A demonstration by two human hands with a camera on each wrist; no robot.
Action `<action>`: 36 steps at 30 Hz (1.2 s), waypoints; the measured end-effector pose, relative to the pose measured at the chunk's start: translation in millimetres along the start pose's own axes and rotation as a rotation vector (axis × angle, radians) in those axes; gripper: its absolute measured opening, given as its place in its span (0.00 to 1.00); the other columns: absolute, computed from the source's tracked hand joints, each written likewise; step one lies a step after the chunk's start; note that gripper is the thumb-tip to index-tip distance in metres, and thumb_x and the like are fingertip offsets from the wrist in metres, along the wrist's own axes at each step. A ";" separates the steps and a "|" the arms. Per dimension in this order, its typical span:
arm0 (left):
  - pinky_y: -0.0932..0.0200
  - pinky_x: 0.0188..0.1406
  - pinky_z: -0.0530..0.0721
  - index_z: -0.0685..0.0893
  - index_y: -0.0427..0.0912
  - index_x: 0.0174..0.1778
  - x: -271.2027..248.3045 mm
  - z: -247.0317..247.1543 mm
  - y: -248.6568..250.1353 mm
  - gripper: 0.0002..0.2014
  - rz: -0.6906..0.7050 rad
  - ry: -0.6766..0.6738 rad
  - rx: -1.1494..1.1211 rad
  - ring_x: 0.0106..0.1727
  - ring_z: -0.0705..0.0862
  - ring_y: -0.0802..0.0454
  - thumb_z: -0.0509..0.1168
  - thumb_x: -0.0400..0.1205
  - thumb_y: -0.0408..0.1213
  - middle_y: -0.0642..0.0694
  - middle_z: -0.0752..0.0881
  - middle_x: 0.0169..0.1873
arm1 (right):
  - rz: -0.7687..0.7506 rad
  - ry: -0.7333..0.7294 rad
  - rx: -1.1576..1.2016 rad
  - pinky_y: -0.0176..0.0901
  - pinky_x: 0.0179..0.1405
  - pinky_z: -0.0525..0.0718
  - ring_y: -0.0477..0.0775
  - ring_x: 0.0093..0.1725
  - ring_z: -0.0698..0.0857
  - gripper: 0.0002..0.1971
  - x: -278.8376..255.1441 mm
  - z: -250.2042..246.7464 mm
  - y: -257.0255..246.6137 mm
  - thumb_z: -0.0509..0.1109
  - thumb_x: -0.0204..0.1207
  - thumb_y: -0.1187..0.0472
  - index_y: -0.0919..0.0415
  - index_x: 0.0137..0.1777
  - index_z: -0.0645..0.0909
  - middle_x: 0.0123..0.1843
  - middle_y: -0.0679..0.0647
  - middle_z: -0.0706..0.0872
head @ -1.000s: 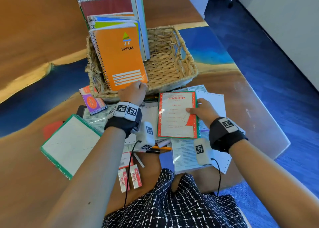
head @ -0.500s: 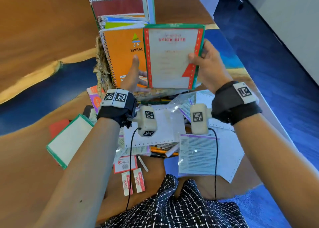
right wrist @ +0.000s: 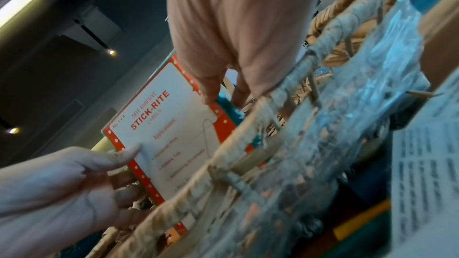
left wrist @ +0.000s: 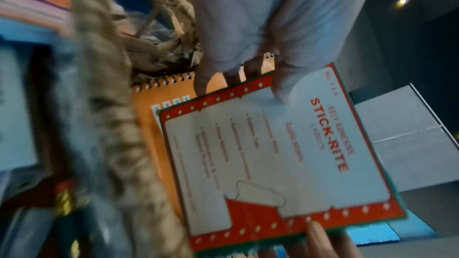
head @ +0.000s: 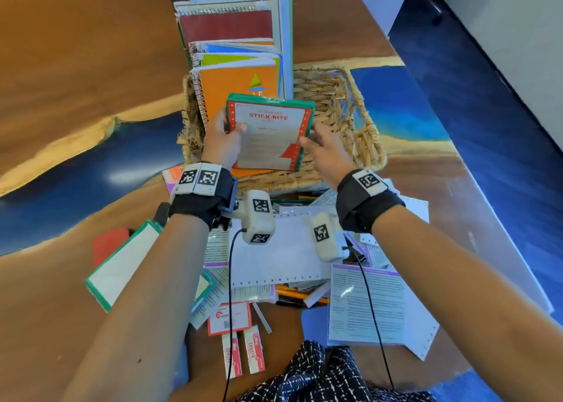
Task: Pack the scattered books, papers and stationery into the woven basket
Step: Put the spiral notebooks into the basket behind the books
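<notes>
Left grip (head: 220, 139) pinches label pack (head: 269, 133) upright, title up, in basket (head: 359, 121); right grip (head: 327, 150) spread.

Both bare forearms end in black wrist straps (head: 201, 202) topped with white blocks of square black-and-white markers. A white camera pod (head: 258, 219) hangs under each wrist, trailing a thin black cable (head: 230, 295). Below sits a black garment with white crosshatch pattern (head: 320, 374).

A wooden desk (head: 76, 51) with a band of deep blue resin and pale sandy edges running across it fills most of the head view. To its right lies blue carpet (head: 487, 76) meeting a light grey wall (head: 518, 21). The wrist views show a dark ceiling (right wrist: 62, 66) with small spotlights (right wrist: 111, 52).
</notes>
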State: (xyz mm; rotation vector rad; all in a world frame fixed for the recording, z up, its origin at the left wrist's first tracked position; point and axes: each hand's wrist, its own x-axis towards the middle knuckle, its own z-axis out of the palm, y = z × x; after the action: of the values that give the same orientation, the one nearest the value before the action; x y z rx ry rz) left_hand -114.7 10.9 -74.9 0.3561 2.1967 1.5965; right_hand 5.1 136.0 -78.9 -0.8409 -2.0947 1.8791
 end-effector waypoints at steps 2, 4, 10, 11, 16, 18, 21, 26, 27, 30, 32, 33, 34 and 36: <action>0.49 0.64 0.76 0.77 0.40 0.64 8.7 -3.1 2.4 0.13 0.035 0.079 0.039 0.60 0.78 0.45 0.58 0.84 0.31 0.42 0.82 0.59 | 0.030 -0.034 -0.029 0.39 0.62 0.77 0.49 0.64 0.74 0.23 1.5 -2.1 -0.9 0.56 0.84 0.68 0.61 0.79 0.62 0.70 0.60 0.76; 0.54 0.57 0.75 0.79 0.37 0.63 20.6 -6.6 3.5 0.13 0.050 0.184 0.127 0.59 0.79 0.42 0.59 0.83 0.32 0.38 0.81 0.59 | 0.064 -0.083 -0.037 0.28 0.50 0.77 0.50 0.68 0.72 0.26 3.0 -1.7 -5.3 0.55 0.85 0.67 0.56 0.81 0.57 0.72 0.56 0.73; 0.56 0.60 0.67 0.78 0.33 0.65 33.0 -3.8 0.3 0.15 0.034 0.297 0.332 0.66 0.73 0.39 0.57 0.84 0.30 0.33 0.73 0.66 | 0.095 -0.199 -0.110 0.43 0.61 0.68 0.53 0.78 0.65 0.26 17.7 17.7 -6.1 0.55 0.86 0.63 0.53 0.82 0.53 0.80 0.54 0.65; 0.58 0.60 0.66 0.77 0.32 0.66 33.1 -3.5 -1.3 0.15 0.033 0.296 0.334 0.67 0.72 0.40 0.56 0.84 0.29 0.33 0.71 0.67 | 0.101 -0.193 -0.124 0.45 0.65 0.69 0.54 0.78 0.66 0.26 19.5 21.9 -4.2 0.55 0.86 0.63 0.53 0.82 0.54 0.80 0.54 0.65; 0.62 0.62 0.65 0.76 0.34 0.67 34.2 -9.0 -4.9 0.15 -0.007 0.307 0.381 0.68 0.71 0.41 0.54 0.85 0.28 0.35 0.66 0.69 | 0.076 -0.115 -0.154 0.60 0.72 0.73 0.58 0.72 0.72 0.26 27.1 28.4 7.2 0.59 0.82 0.64 0.57 0.80 0.61 0.75 0.58 0.68; 0.60 0.63 0.63 0.75 0.34 0.67 33.4 -10.3 -4.2 0.15 -0.034 0.275 0.433 0.69 0.70 0.40 0.53 0.85 0.27 0.35 0.65 0.70 | 0.084 -0.120 -0.133 0.55 0.72 0.74 0.56 0.72 0.72 0.25 26.1 26.8 6.3 0.59 0.82 0.68 0.58 0.79 0.61 0.75 0.58 0.69; 0.64 0.62 0.60 0.74 0.31 0.66 31.9 -10.9 -6.3 0.15 -0.059 0.218 0.479 0.71 0.67 0.41 0.52 0.85 0.26 0.35 0.63 0.72 | 0.138 -0.143 -0.129 0.53 0.68 0.77 0.55 0.72 0.73 0.24 26.3 26.3 9.0 0.60 0.82 0.68 0.60 0.77 0.63 0.74 0.58 0.73; 0.61 0.65 0.60 0.75 0.34 0.68 27.6 -11.8 -5.5 0.16 -0.086 0.168 0.494 0.72 0.66 0.40 0.54 0.85 0.28 0.34 0.63 0.72 | 0.207 -0.169 -0.146 0.28 0.32 0.78 0.51 0.54 0.81 0.23 28.5 26.2 7.6 0.60 0.82 0.68 0.59 0.76 0.64 0.54 0.50 0.78; 0.59 0.66 0.62 0.74 0.35 0.68 26.5 -11.9 -4.6 0.16 -0.108 0.176 0.499 0.72 0.67 0.39 0.55 0.84 0.28 0.34 0.65 0.71 | 0.223 -0.175 -0.131 0.26 0.29 0.78 0.48 0.48 0.82 0.22 29.2 25.4 6.8 0.59 0.82 0.69 0.60 0.76 0.64 0.49 0.47 0.78; 0.51 0.65 0.68 0.66 0.33 0.70 19.0 -8.0 0.2 0.24 -0.155 0.292 0.540 0.70 0.69 0.38 0.65 0.79 0.29 0.36 0.65 0.71 | 0.277 -0.189 -0.097 0.27 0.28 0.78 0.41 0.40 0.83 0.22 31.5 25.3 7.1 0.56 0.84 0.69 0.59 0.77 0.64 0.43 0.44 0.78; 0.46 0.64 0.70 0.65 0.33 0.70 14.2 -5.0 4.9 0.27 -0.125 0.336 0.615 0.70 0.70 0.36 0.68 0.77 0.31 0.36 0.67 0.70 | 0.309 -0.198 -0.063 0.33 0.40 0.80 0.42 0.43 0.83 0.20 31.5 25.6 7.2 0.55 0.84 0.68 0.59 0.76 0.66 0.44 0.43 0.79; 0.44 0.63 0.72 0.67 0.33 0.69 14.2 -3.3 5.4 0.25 -0.125 0.290 0.659 0.69 0.71 0.35 0.67 0.78 0.31 0.36 0.70 0.69 | 0.325 -0.205 -0.050 0.38 0.49 0.80 0.45 0.46 0.82 0.20 30.8 25.3 6.5 0.54 0.84 0.68 0.59 0.75 0.66 0.45 0.42 0.80; 0.44 0.60 0.74 0.70 0.33 0.67 16.2 -2.0 5.9 0.21 -0.134 0.186 0.708 0.67 0.74 0.35 0.66 0.79 0.32 0.36 0.74 0.66 | 0.338 -0.207 -0.045 0.44 0.57 0.78 0.47 0.49 0.82 0.20 30.6 25.2 6.3 0.54 0.85 0.67 0.59 0.75 0.67 0.46 0.42 0.80; 0.48 0.52 0.80 0.80 0.31 0.53 23.8 4.0 6.0 0.11 -0.164 -0.069 0.822 0.56 0.82 0.36 0.64 0.80 0.34 0.34 0.83 0.56 | 0.366 -0.212 -0.053 0.50 0.62 0.75 0.50 0.56 0.80 0.20 32.3 26.3 7.3 0.55 0.84 0.65 0.59 0.76 0.66 0.53 0.48 0.81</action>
State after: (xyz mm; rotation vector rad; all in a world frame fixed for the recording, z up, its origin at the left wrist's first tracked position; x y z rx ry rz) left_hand -134.2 26.3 -74.3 0.4257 2.6471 0.5232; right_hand -32.6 131.2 -97.4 -1.1500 -2.2445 2.1855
